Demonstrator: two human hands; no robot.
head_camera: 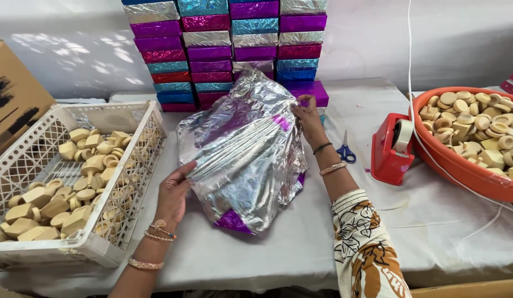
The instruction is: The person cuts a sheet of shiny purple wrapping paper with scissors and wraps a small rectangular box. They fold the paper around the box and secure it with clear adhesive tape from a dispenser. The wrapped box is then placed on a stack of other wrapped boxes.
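Both hands work one stack of crinkled silver foil sheets [242, 149], which lies on the white-covered table [256, 254] at centre, purple showing at its lower edge and near the top; the left hand [173, 193] rests at the stack's left edge, fingers curled onto the sheets, thumb side hidden, so a firm pinch cannot be confirmed; the right hand [309, 118] pinches the upper right corner between fingertips, lifting it slightly.

Progress, as judged: no piece lies on the foil, so the wrap in hand looks not yet begun; a wall of finished foil-wrapped boxes [229, 49] stands behind, four columns, roughly thirty visible, in silver, purple, teal, red and blue.

Unwrapped stock: pale wooden pieces in a white lattice crate [140, 165] at left, several dozen, too heaped to count exactly; more in an orange tub [450, 160] at right, likewise several dozen.

Tools: one red tape dispenser [389, 152]; one pair of blue-handled scissors [346, 152]; one cardboard box [13, 96] far left.
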